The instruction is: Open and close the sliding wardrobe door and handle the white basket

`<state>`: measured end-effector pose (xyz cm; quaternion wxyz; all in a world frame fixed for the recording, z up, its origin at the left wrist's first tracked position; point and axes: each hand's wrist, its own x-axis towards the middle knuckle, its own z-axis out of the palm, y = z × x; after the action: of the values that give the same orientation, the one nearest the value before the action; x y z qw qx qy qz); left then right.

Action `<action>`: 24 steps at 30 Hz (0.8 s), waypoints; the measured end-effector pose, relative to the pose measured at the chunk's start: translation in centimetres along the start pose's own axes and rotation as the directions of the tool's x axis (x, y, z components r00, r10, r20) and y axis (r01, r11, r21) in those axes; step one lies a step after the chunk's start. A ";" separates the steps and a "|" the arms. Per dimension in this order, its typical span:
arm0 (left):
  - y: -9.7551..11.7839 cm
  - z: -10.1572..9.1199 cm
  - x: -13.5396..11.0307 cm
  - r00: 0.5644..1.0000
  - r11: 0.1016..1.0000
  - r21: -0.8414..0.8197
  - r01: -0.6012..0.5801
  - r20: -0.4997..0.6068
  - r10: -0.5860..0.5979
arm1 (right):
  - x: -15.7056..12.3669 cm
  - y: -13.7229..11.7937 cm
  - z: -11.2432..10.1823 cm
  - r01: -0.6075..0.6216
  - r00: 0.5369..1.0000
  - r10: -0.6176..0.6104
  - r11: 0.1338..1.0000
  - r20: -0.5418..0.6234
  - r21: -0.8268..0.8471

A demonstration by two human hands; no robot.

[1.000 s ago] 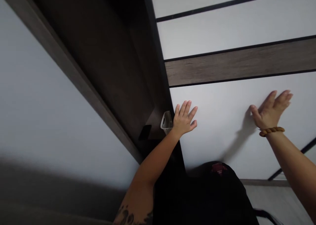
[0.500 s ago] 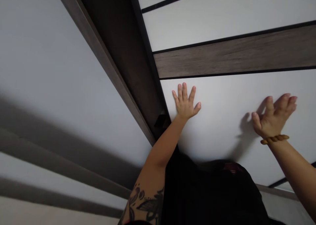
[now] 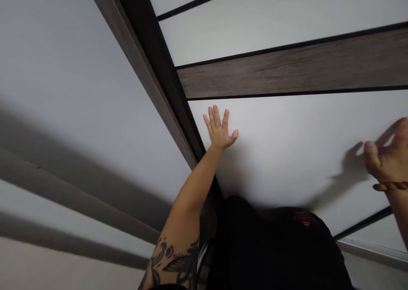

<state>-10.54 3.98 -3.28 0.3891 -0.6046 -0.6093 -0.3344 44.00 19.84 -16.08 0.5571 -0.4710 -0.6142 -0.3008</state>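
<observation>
Left hand (image 3: 219,128) on white panel (image 3: 287,154) — right hand (image 3: 389,158), perhaps

The pale grey-white panel (image 3: 287,154) is plain, with no pattern, and is edged by thin black trim (image 3: 287,93). Beyond that trim runs a grey-brown strip (image 3: 287,71) with streaked wood grain. The left forearm (image 3: 181,222) carries black tattoo work (image 3: 178,262) in a leaf-like pattern. The right wrist (image 3: 395,201) wears a brown segmented bracelet (image 3: 390,187). The black garment (image 3: 270,247) at the lower edge shows a dark red patch (image 3: 304,218).
</observation>
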 end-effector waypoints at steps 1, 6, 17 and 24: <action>-0.1 0.0 0.0 1.000 1.000 -0.005 0.008 -0.010 -0.008 | 0.2 -0.4 -0.2 0.108 0.994 -0.108 0.993 0.002 0.047; -0.2 0.4 0.1 0.996 0.998 -0.058 0.026 -0.082 -0.031 | 1.0 -2.2 -0.9 0.304 0.953 -0.300 0.944 -0.052 0.127; 0.2 0.3 0.1 0.989 0.995 -0.069 0.075 -0.120 -0.083 | 0.5 -3.1 0.9 0.194 0.980 -0.192 0.980 -0.045 0.044; 0.0 -0.3 0.3 0.989 0.992 -0.055 0.116 -0.084 -0.120 | 1.1 -5.3 -0.4 0.179 0.983 -0.173 0.975 -0.054 0.135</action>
<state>-10.47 3.84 -2.83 0.3794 -0.5619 -0.6180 -0.3979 39.38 17.73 -14.12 0.5726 -0.3683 -0.6612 -0.3152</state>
